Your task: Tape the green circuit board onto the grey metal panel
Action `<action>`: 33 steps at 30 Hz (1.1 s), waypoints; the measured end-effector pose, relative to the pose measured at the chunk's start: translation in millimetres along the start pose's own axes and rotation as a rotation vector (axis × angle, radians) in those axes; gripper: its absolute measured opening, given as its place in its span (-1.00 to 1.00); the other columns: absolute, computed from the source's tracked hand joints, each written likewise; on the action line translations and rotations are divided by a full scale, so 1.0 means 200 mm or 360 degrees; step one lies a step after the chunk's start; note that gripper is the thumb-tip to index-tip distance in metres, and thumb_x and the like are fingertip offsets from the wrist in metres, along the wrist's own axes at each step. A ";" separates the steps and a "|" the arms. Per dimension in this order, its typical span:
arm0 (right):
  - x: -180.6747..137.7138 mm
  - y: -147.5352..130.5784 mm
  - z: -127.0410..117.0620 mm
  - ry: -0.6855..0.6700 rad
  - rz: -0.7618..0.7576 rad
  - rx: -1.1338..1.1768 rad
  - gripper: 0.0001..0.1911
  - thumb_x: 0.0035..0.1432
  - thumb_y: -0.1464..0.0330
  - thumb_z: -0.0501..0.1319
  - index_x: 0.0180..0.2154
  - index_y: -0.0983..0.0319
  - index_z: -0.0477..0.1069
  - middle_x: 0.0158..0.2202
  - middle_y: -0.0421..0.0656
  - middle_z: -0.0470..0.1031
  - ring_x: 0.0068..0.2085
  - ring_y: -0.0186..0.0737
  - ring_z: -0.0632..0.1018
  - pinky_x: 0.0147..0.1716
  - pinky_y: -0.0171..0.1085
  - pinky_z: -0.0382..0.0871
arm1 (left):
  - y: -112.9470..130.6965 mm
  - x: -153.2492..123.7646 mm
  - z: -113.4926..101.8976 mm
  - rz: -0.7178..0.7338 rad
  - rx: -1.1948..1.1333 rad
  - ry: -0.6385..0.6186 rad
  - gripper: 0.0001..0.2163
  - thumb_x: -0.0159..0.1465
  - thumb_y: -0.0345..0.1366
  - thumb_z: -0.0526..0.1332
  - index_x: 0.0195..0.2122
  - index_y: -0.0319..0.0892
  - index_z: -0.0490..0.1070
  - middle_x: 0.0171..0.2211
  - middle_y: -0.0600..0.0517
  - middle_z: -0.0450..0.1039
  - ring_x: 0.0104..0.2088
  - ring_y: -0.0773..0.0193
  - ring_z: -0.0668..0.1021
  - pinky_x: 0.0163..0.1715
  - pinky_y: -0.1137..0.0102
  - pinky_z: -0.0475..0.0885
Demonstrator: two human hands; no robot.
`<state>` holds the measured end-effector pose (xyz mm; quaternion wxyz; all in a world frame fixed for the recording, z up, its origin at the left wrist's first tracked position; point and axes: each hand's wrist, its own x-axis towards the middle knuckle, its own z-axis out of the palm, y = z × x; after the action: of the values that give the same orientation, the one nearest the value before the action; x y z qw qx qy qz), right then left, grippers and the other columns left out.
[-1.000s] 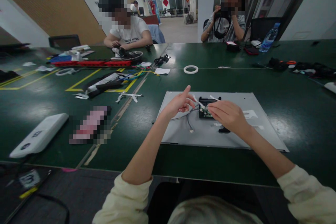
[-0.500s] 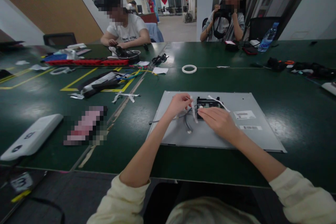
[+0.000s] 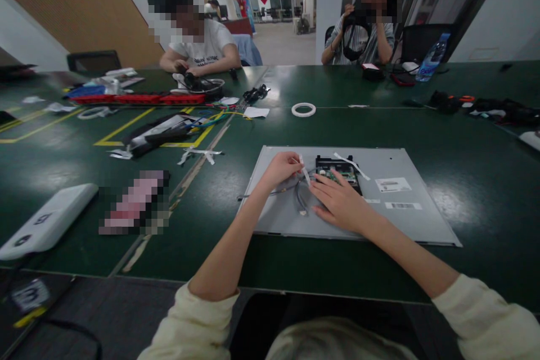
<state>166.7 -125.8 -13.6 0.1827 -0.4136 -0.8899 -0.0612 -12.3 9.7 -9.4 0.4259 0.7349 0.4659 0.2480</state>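
A flat grey metal panel (image 3: 405,222) lies on the table, with a green circuit board (image 3: 343,175) in a black frame near its middle. My left hand (image 3: 282,170) pinches the upper end of a white tape strip (image 3: 304,171) left of the board. Fingers apart, my right hand (image 3: 343,202) rests over the panel below the board, its fingertips by the strip's lower end; whether they touch it I cannot tell. Grey cables (image 3: 301,197) with a small white plug run between the hands. Another white strip (image 3: 353,165) crosses the frame's upper right.
A white tape roll (image 3: 304,109) lies beyond the panel. Left are a phone (image 3: 137,199), a white power bank (image 3: 48,219), tape scraps (image 3: 202,154) and a black pouch (image 3: 158,135). Two people sit opposite, near a water bottle (image 3: 433,57).
My right hand has gone from a pinch at the white connector to spread fingers, lower down, showing more of the board. The tape strip now slants toward that hand.
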 end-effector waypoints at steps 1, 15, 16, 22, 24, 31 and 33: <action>0.00 0.00 0.00 -0.0011 -0.0004 -0.0003 -0.54 0.26 0.22 -0.02 0.09 0.33 0.29 0.15 0.01 0.29 0.24 -0.09 0.17 0.23 0.09 -0.15 | -0.01 0.01 0.00 0.0015 0.0035 0.0003 -0.91 0.09 -0.32 0.24 -0.44 -0.23 0.38 -0.59 0.07 0.44 -0.61 0.41 0.43 -0.58 0.52 0.29; 0.01 -0.02 -0.01 -0.0056 -0.0071 0.0003 -0.57 0.26 0.21 -0.01 0.06 0.30 0.31 0.08 -0.02 0.37 0.23 -0.10 0.19 0.25 0.13 -0.30 | -0.02 0.01 0.00 0.0145 0.0548 0.0037 -0.83 0.00 -0.30 0.25 -0.36 -0.21 0.43 -0.52 0.07 0.46 -0.52 0.32 0.47 -0.50 0.46 0.30; 0.01 -0.02 -0.01 -0.0058 -0.0073 0.0006 -0.57 0.26 0.22 -0.01 0.06 0.30 0.31 0.07 -0.02 0.38 0.22 -0.10 0.19 0.25 0.13 -0.30 | -0.02 0.00 0.00 0.0164 0.0607 0.0055 -0.83 0.01 -0.30 0.24 -0.36 -0.20 0.42 -0.52 0.07 0.46 -0.51 0.31 0.48 -0.49 0.46 0.30; 0.01 -0.02 -0.01 -0.0072 -0.0086 0.0024 -0.59 0.27 0.24 -0.02 0.05 0.30 0.32 0.06 -0.03 0.39 0.21 -0.11 0.21 0.24 0.13 -0.28 | 0.03 -0.03 0.03 0.0233 0.0956 0.0167 -0.83 0.08 -0.25 0.23 -0.30 -0.17 0.40 -0.49 0.05 0.46 -0.46 0.27 0.48 -0.46 0.44 0.27; 0.01 -0.02 0.00 -0.0073 -0.0087 0.0033 -0.59 0.26 0.24 -0.01 0.04 0.30 0.32 0.06 -0.02 0.39 0.21 -0.10 0.22 0.24 0.13 -0.25 | 0.04 -0.04 0.05 0.0183 0.1060 0.0236 -0.81 0.11 -0.21 0.23 -0.28 -0.16 0.39 -0.47 0.03 0.46 -0.44 0.24 0.49 -0.46 0.43 0.26; 0.01 -0.02 0.02 -0.0073 -0.0112 0.0053 -0.60 0.26 0.27 -0.01 0.04 0.32 0.32 0.07 -0.01 0.38 0.21 -0.11 0.22 0.24 0.08 -0.17 | 0.05 -0.05 0.11 0.0144 0.1290 0.0408 -0.80 0.19 -0.18 0.18 -0.21 -0.15 0.32 -0.36 -0.03 0.46 -0.35 0.18 0.49 -0.44 0.39 0.26; 0.00 -0.02 0.02 -0.0066 -0.0111 0.0056 -0.60 0.25 0.28 -0.01 0.04 0.31 0.33 0.07 -0.01 0.38 0.21 -0.11 0.23 0.24 0.07 -0.15 | 0.04 -0.04 0.11 0.0184 0.1305 0.0464 -0.80 0.20 -0.21 0.18 -0.20 -0.16 0.31 -0.31 -0.04 0.45 -0.31 0.16 0.48 -0.39 0.38 0.28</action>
<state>162.8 -126.4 -16.6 0.1691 -0.3800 -0.9084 -0.0431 5.3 -7.7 -13.7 0.0142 0.8254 0.5392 0.1670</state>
